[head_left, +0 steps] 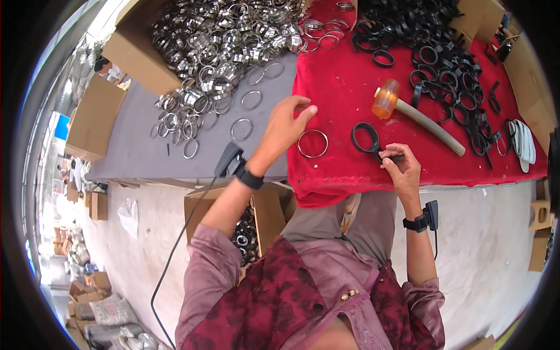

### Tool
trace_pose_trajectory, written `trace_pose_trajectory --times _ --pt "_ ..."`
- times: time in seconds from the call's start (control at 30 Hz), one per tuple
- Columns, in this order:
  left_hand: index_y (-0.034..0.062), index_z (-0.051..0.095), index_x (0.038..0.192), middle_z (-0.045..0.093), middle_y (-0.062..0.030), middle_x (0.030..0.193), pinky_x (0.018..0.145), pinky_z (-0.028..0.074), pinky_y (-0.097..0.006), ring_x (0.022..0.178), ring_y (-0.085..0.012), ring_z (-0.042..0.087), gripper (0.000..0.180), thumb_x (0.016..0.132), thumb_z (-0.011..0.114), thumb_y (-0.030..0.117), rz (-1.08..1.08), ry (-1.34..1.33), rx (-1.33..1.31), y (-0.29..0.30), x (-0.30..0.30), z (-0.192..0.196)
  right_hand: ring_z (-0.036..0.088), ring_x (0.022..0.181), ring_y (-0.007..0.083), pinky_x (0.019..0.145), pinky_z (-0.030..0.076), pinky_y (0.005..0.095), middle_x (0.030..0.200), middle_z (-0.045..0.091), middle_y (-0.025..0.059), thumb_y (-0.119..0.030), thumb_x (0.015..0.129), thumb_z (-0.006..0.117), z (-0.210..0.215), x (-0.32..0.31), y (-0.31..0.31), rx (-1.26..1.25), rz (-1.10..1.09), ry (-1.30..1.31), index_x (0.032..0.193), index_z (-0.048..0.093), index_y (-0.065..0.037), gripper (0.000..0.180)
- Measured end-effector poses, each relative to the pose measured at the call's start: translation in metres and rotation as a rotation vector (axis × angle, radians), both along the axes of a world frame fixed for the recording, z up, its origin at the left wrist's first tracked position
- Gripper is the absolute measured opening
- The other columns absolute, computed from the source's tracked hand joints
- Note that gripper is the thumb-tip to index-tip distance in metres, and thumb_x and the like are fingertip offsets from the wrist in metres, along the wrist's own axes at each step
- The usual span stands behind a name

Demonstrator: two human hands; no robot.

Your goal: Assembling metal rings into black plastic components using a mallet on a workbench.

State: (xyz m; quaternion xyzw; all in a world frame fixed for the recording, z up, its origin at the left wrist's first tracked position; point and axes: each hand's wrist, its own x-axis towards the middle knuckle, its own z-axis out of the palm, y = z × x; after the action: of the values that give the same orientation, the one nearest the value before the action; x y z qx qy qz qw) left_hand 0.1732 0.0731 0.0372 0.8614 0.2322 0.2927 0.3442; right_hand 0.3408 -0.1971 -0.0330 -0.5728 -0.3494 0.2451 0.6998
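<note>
My left hand [286, 123] is empty, held over the edge of the red cloth with thumb and fingers apart. A thin silver metal ring [312, 155] lies flat on the red cloth [332, 175], just to the right of and nearer than that hand's fingertips. My right hand [403, 168] pinches the short stem of a black ring [354, 139] between thumb and fingers. The black ring is tilted toward the left. A mallet [431, 124] with a translucent orange head and a wooden handle lies beyond my right hand.
Silver rings [233, 41] spill in a heap from a cardboard box [140, 55] onto the grey cloth at far left. Black rings [449, 76] pile up at far right, near a folded white glove [524, 144]. An open carton [268, 219] stands below the table edge. A black cable [175, 262] hangs by my left arm.
</note>
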Motion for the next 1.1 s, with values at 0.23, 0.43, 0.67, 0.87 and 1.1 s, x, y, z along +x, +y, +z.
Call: trace_pose_trajectory --times 0.23,0.43,0.67,0.87,1.1 --pt "-0.0023 0.053 0.131 0.056 -0.0185 0.121 0.096 0.043 -0.045 0.113 -0.0374 0.052 0.09 0.068 0.086 0.053 0.193 0.274 0.406 -0.065 -0.052 -0.048 0.061 0.095 0.0107 0.082 0.052 0.0245 0.109 0.066 0.0071 -0.003 0.091 0.071 0.003 -0.004 0.006 -0.045 -0.146 -0.14 0.128 0.058 -0.002 0.04" --pt "-0.0006 0.058 0.123 0.058 -0.0166 0.114 0.088 0.043 -0.044 0.105 -0.0341 0.054 0.077 0.068 0.088 0.045 0.301 0.264 0.351 -0.069 -0.034 -0.054 0.062 0.094 0.0108 0.082 0.052 0.0247 0.111 0.067 0.0074 -0.006 0.092 0.073 -0.004 -0.003 0.01 -0.152 -0.163 -0.15 0.127 0.061 -0.001 0.038" --pt "-0.0015 0.059 0.122 0.059 -0.0148 0.109 0.087 0.041 -0.043 0.102 -0.0319 0.055 0.071 0.065 0.088 0.029 0.201 0.225 0.462 -0.082 -0.03 0.002 0.064 0.094 0.0106 0.083 0.053 0.0253 0.1 0.07 0.006 -0.013 0.095 0.072 -0.003 -0.004 0.009 -0.212 -0.213 -0.155 0.116 0.066 0.001 0.026" --pt "-0.003 0.057 0.127 0.059 -0.0137 0.111 0.093 0.04 -0.043 0.104 -0.0303 0.055 0.076 0.061 0.087 0.021 0.064 0.119 0.583 -0.1 -0.021 0.026 0.063 0.089 0.0099 0.079 0.052 0.0249 0.095 0.07 0.0045 -0.015 0.095 0.072 -0.003 -0.005 0.012 -0.198 -0.216 -0.178 0.114 0.067 0.001 0.025" --pt "-0.0006 0.057 0.128 0.06 -0.0142 0.113 0.095 0.041 -0.044 0.107 -0.0313 0.056 0.077 0.061 0.088 0.022 0.008 0.045 0.522 -0.105 -0.021 0.019 0.064 0.088 0.0099 0.078 0.052 0.0254 0.095 0.07 0.0058 -0.015 0.094 0.073 -0.003 -0.006 0.011 -0.191 -0.234 -0.188 0.113 0.067 0.001 0.025"
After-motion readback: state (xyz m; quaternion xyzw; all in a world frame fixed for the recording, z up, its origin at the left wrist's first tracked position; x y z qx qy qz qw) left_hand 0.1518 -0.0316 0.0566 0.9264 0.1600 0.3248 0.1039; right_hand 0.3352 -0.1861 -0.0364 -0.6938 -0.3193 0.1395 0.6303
